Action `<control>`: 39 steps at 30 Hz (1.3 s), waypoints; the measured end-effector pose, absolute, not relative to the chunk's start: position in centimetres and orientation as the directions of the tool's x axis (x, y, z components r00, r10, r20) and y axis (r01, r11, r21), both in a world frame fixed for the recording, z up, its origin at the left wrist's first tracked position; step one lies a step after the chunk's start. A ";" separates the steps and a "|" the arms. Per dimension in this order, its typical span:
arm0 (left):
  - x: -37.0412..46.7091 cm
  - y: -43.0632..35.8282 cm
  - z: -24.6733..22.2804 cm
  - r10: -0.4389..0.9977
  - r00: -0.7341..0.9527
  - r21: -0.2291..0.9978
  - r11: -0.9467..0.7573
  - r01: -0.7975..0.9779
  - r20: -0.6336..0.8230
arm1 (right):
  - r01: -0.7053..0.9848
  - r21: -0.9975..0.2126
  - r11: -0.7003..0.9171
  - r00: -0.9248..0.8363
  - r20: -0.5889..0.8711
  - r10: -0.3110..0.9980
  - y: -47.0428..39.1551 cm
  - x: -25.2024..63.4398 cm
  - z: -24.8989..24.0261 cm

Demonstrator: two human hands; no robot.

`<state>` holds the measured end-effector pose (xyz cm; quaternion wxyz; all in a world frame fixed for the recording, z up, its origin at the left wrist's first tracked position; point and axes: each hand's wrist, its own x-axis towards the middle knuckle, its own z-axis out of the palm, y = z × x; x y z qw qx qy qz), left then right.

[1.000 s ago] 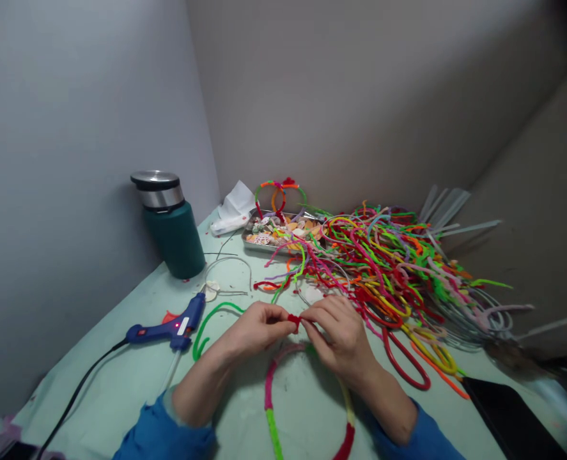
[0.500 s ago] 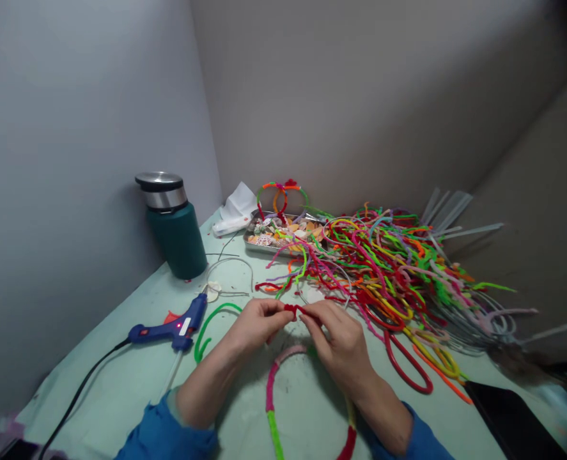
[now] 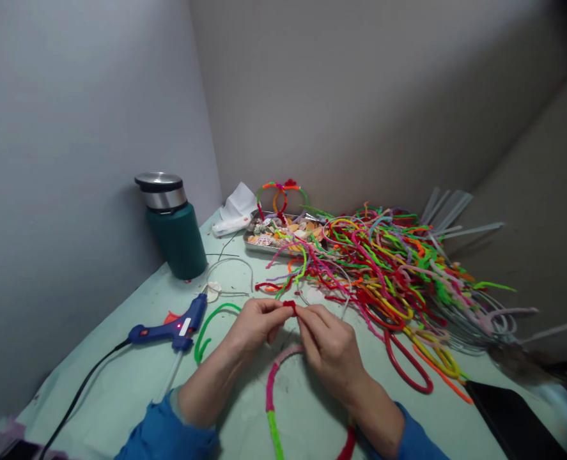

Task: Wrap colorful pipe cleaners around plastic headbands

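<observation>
Between the fingertips of both hands is a short, bent red pipe cleaner [image 3: 289, 305]. My left hand [image 3: 258, 322] pinches its left end, and my right hand [image 3: 328, 332] pinches the right end, the two sets of fingertips nearly touching. Under my wrists lies a headband-like hoop [image 3: 270, 386] wrapped in pink, magenta, green and red fuzzy sections; my right forearm hides part of it. A loose green pipe cleaner [image 3: 211, 317] curves on the table beside my left hand.
On the left lie a blue glue gun [image 3: 175, 329] with a black cord and a teal bottle [image 3: 176, 239]. A metal tray [image 3: 264, 248] of small decorations stands at the back, by finished hoops [image 3: 266, 185]. A tangled heap of pipe cleaners [image 3: 383, 255] spreads right, near a black flat object [image 3: 513, 415].
My right hand has shifted slightly left, closer to my left fingertips. The red pipe cleaner now looks more bunched up. Other things stay put.
</observation>
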<state>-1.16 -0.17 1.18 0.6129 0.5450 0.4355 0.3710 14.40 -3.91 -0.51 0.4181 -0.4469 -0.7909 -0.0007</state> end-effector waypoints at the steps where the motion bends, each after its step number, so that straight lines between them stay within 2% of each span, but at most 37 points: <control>1: -1.1 -0.2 1.2 0.928 0.349 0.990 0.138 0.010 -0.133 | 0.708 -0.376 0.598 -0.248 0.660 0.709 -3.9 14.4 -0.5; 6: -1.0 -0.2 1.1 0.931 0.324 0.983 0.183 -0.012 -0.169 | 0.725 -0.355 0.590 -0.264 0.648 0.714 -4.0 14.3 -0.3; 15: -1.0 0.0 0.3 0.916 0.321 0.930 0.313 -0.192 -0.241 | 0.717 -0.395 0.575 -0.198 0.675 0.711 -3.9 14.0 -0.6; 25: -1.1 -0.1 0.4 0.901 0.339 0.937 0.327 -0.119 -0.272 | 0.683 -0.496 0.536 -0.152 0.622 0.768 -3.8 14.1 -0.6; 33: -1.0 0.0 0.2 0.911 0.309 0.948 0.310 -0.077 -0.273 | 0.715 -0.416 0.562 -0.218 0.631 0.745 -3.9 14.2 -0.6; 39: -1.0 -0.1 0.3 0.928 0.287 0.966 0.257 -0.026 -0.239 | 0.711 -0.355 0.607 -0.343 0.578 0.740 -3.7 14.7 0.1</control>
